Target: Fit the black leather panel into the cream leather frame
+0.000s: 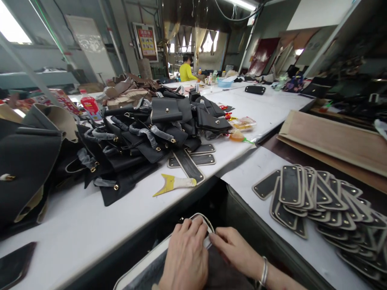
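Observation:
A long black bag panel (142,270) with a pale rim rests low in front of me, its rounded far end by my fingers. My left hand (186,251) lies over this panel, fingers curled and closed on it near the far end. My right hand (234,246), a bracelet on its wrist, pinches a pale strip (207,242) at the panel's edge, thumb and forefinger closed. The two hands almost touch. My left palm and the panel's underside are hidden.
A heap of black bags (145,137) covers the left table. Near its edge lie a yellow-and-white notched tool (173,183) and several loose panels (191,165). Many studded panels (320,197) are piled right. A dark gap separates the tables. A person in yellow (186,72) works far back.

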Demonstrator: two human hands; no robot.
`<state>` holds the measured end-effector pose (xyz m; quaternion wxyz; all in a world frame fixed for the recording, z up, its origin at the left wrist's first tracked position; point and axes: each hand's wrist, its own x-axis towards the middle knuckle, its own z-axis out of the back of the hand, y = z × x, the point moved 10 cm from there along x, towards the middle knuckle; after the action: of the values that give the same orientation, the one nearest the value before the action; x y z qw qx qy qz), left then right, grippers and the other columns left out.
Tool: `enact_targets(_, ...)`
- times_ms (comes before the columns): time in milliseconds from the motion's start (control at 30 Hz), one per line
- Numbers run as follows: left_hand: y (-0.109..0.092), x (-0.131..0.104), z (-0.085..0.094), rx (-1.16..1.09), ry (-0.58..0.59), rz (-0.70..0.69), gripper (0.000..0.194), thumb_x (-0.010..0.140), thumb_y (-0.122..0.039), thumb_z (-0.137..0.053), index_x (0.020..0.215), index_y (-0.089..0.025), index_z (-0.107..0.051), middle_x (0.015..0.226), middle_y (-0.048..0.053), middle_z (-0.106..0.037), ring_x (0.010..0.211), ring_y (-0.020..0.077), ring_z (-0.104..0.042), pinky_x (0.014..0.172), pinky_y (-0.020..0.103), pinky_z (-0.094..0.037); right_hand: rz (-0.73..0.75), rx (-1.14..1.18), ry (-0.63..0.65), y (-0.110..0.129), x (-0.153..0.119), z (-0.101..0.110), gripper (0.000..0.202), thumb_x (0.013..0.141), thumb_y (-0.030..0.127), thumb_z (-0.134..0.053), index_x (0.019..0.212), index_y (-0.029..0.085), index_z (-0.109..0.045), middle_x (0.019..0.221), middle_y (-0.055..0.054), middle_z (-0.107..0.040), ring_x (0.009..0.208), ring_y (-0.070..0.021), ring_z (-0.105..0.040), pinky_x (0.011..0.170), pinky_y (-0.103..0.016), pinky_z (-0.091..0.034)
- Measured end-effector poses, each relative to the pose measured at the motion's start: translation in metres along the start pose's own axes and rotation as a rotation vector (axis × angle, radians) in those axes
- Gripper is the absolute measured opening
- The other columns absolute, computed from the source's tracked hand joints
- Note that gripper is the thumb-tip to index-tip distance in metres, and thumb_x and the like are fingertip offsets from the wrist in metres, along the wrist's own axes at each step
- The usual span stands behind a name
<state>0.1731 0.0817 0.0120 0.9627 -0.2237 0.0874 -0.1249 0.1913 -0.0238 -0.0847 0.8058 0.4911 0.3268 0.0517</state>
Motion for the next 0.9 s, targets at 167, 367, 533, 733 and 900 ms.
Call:
enact_targets(167, -0.005, 0.000, 0.009, 0.015, -0.050, -0.012, 0.021, 0.089, -0.018, -0.044, 0.102, -0.026, -0.059, 0.117, -0.001, -0.062, 0.099, 0.0214, -0.053, 0.085, 0.039, -0.038, -0.073, 0.208, 0.044, -0.009, -0.003, -0.021, 0.058, 0.079, 0.076, -0.041, 0.064, 0.020, -0.047, 0.041, 0.007, -0.041, 0.033, -0.0076, -0.035, 0.033, -0.019, -0.025)
enact_targets(367, -0.004, 0.003, 0.013, 0.012, -0.053, -0.018, 0.016, 0.086, -0.021, -0.052, 0.099, -0.028, -0.058, 0.115, -0.004, -0.063, 0.095, 0.0207, -0.054, 0.080, 0.037, -0.037, -0.033, 0.324, 0.039, -0.007, -0.001, -0.019, 0.055, 0.078, 0.072, -0.046, 0.061, 0.020, -0.046, 0.040, 0.006, -0.041, 0.033, -0.0062, -0.033, 0.034, -0.018, -0.025)
enact_targets(533, -0.001, 0.008, 0.015, 0.000, -0.034, -0.017, 0.013, 0.084, -0.023, -0.056, 0.096, -0.029, -0.059, 0.112, -0.007, -0.064, 0.096, 0.0194, -0.054, 0.081, 0.037, -0.036, 0.013, 0.318, 0.031, -0.006, -0.002, -0.017, 0.057, 0.078, 0.074, -0.045, 0.061, 0.019, -0.046, 0.041, 0.006, -0.042, 0.034, -0.0064, -0.033, 0.035, -0.019, -0.024)
enact_targets(733, -0.005, 0.010, 0.010, 0.041, -0.012, -0.031, 0.016, 0.083, -0.019, -0.055, 0.095, -0.027, -0.060, 0.110, -0.003, -0.063, 0.094, 0.0201, -0.054, 0.079, 0.036, -0.037, 0.087, 0.246, 0.044, 0.008, -0.006, -0.010, 0.057, 0.080, 0.073, -0.046, 0.062, 0.019, -0.047, 0.047, 0.004, -0.045, 0.039, -0.0078, -0.038, 0.039, -0.021, -0.025)
enact_targets(900, -0.003, 0.003, 0.001, 0.042, -0.006, -0.032, 0.018, 0.089, -0.017, -0.046, 0.095, -0.026, -0.060, 0.120, -0.001, -0.061, 0.098, 0.0208, -0.054, 0.082, 0.036, -0.039, 0.131, 0.253, -0.024, 0.016, -0.005, -0.003, 0.046, 0.078, 0.056, -0.062, 0.058, 0.017, -0.046, 0.051, 0.005, -0.042, 0.049, -0.0079, -0.036, 0.045, -0.022, -0.026)
